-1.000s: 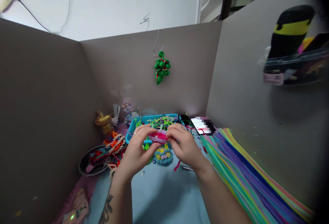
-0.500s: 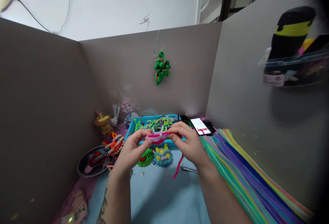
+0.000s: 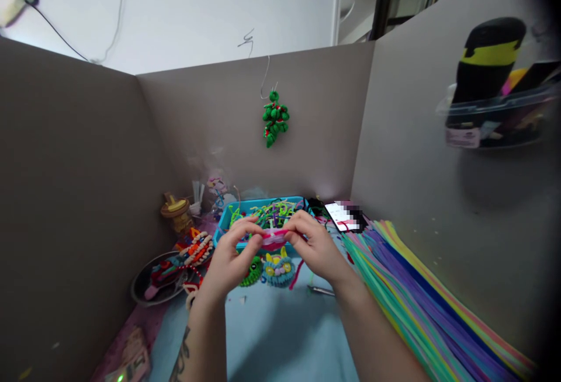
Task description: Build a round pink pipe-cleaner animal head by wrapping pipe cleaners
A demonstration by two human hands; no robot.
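Left hand [image 3: 231,254] and right hand [image 3: 313,249] pinch the pink piece [image 3: 273,240] short of the worktop's [image 3: 267,318] far edge; likely shaping; next calls for steadiness.

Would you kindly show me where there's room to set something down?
The bare patch is on the blue mat, between left forearm and right forearm, nearer than the white scrap and blue figure. It is crowded around the blue tray, the round bowl at left and the coloured strands at right.
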